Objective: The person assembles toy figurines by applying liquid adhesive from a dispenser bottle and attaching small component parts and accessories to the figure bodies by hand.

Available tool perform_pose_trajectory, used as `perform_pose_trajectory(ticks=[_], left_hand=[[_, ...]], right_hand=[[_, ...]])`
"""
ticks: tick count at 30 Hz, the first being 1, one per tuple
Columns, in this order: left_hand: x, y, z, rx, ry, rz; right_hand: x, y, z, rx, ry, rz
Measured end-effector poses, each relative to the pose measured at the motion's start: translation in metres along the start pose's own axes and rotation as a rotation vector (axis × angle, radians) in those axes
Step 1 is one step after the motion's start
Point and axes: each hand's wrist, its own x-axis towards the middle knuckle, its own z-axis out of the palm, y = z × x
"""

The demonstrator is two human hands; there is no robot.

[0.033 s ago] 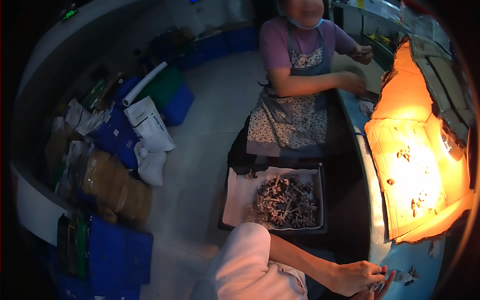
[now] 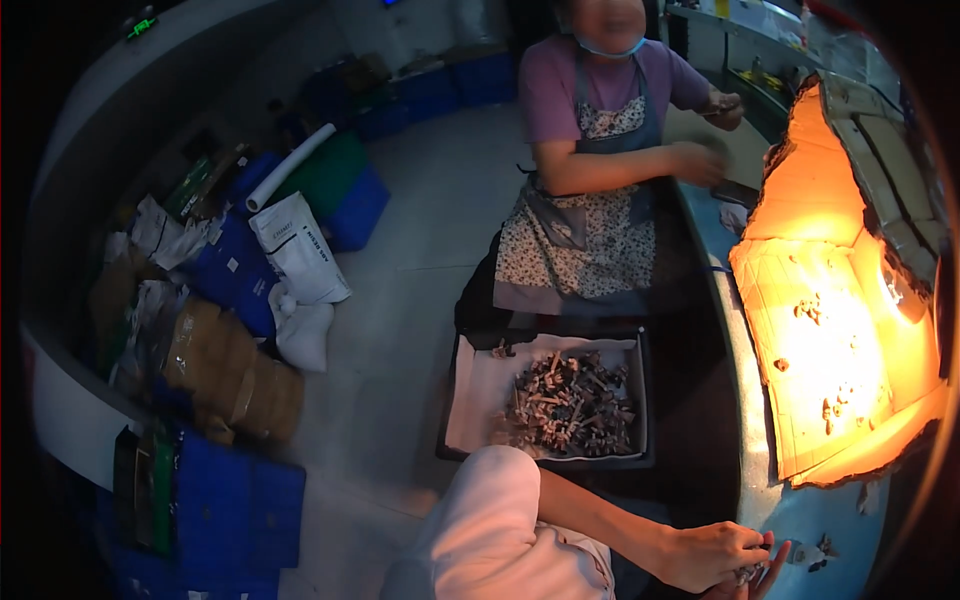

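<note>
One small part, pinched between the bent fingers of the left hand, well to the right of the tray and nearer than it. Right hand just beside the left on the side away from the tray, fingers raised against the same part; mostly cut off below, so cannot tell whether gripping or only steadying. Left forearm slanting past the near right of the tray, beside a bent knee in pale trousers. Within the tray, dark-edged and lined in white, a heaped pile of brown and grey parts, thickest toward its right side, with a small clump apart near its far left corner. Right of the tray, past a dark gap, a pale blue tabletop, with a small grey and dark piece lying farther from the tray than both hands. Also right of the tray, torn cardboard glowing orange and yellow in strong light, with scattered bits on it. Beyond the tray, a co-worker in a purple top and patterned apron, arms reaching toward the tabletop. Left of the tray, across the pale floor, blue crates, a brown box, a white sack and a white roll.
</note>
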Motion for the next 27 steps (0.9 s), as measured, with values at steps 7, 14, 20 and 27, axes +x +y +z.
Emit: perform_pose_trajectory(ticks=[7,14,20,27], left_hand=[[-0.009,-0.003,0.017,-0.102,0.145,0.044],[-0.020,0.005,0.027,-0.131,0.105,0.032],[-0.037,0.010,0.036,-0.175,0.124,-0.036],[-0.056,0.025,0.042,-0.177,0.058,-0.071]], right_hand=[[-0.010,0.001,-0.009,-0.031,0.042,0.045],[-0.026,0.002,-0.020,0.013,0.061,0.065],[-0.039,0.014,-0.035,-0.080,0.092,0.155],[-0.061,0.011,-0.039,0.044,0.013,0.105]])
